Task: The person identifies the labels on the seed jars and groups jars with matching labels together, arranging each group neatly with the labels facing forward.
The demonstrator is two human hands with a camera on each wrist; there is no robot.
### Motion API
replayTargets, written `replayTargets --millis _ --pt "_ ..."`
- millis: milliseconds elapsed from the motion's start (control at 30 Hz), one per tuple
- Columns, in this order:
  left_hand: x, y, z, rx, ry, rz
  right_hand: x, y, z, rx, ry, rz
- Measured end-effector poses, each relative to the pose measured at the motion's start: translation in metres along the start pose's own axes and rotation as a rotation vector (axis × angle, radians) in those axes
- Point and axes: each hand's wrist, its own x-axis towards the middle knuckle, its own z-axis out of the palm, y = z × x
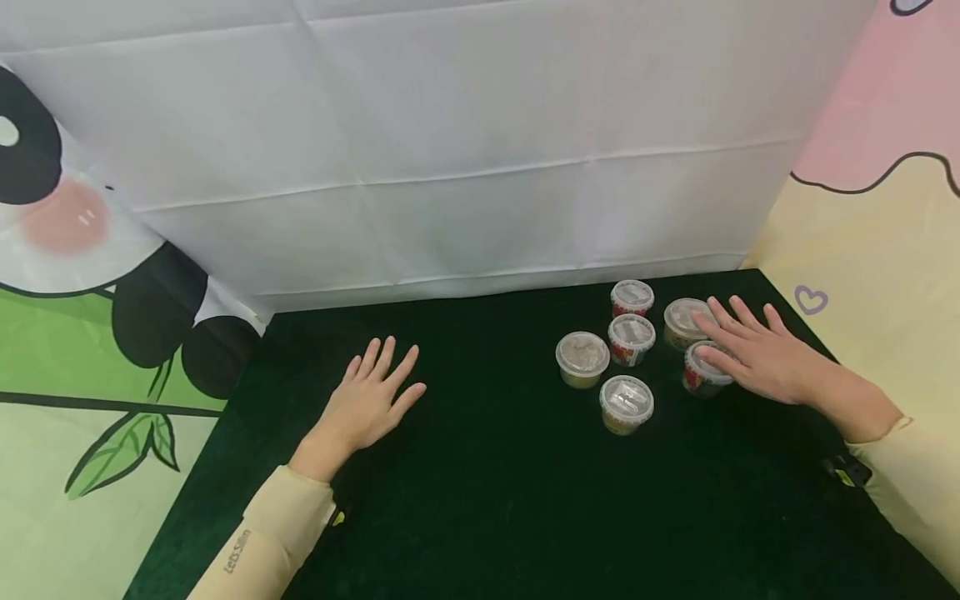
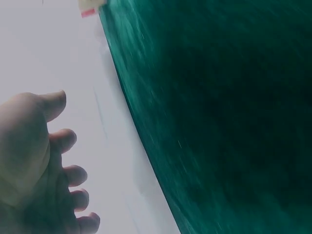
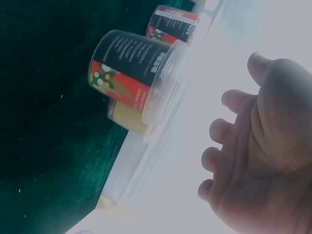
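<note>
My left hand (image 1: 369, 398) hovers palm down over the left part of the dark green tabletop, fingers straight and apart, holding nothing. On the right, my right hand (image 1: 768, 358) is spread above two lidded plastic cups, its fingers partly covering them in the head view. The nearer of these is a cup with a red and dark label (image 3: 122, 73); the farther one is a cup with a pale lid (image 1: 681, 318). In the right wrist view a gap shows between fingers and cups. Left of them stand a wide-lidded cup (image 1: 582, 354), a yellowish cup (image 1: 626, 404) and two red-labelled cups (image 1: 631, 337).
The green cloth tabletop (image 1: 465, 500) ends at a white fabric wall (image 1: 465, 167) at the back. A panda-printed sheet (image 1: 67, 233) borders the left side, and a pink and cream printed sheet (image 1: 885, 250) the right. All the cups stand upright toward the right rear.
</note>
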Motion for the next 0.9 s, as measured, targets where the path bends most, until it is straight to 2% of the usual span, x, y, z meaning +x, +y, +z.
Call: replayTargets --millis 167,267,400,533,667,767,900 --pt "0.015 0.029 0.003 -0.046 -0.016 0.081 0.003 -0.008 0.004 0.150 0.020 -0.063" --pt "0.025 0.049 0.007 -0.101 -0.014 0.155 0.003 -0.017 0.007 0.264 0.036 -0.113" --pt "0.036 0.079 0.012 -0.174 0.012 0.249 0.004 -0.030 0.009 0.361 0.056 -0.165" --pt "0.044 0.110 0.017 -0.256 0.026 0.293 0.005 -0.039 0.013 0.407 0.075 -0.212" --pt "0.054 0.140 0.024 -0.344 -0.015 0.324 0.008 -0.043 0.020 0.469 0.109 -0.247" --pt "0.061 0.159 0.030 -0.436 -0.076 0.334 0.011 -0.045 0.025 0.577 0.083 -0.232" --pt "0.067 0.178 0.039 -0.511 -0.147 0.319 0.015 -0.048 0.033 0.783 -0.053 -0.169"
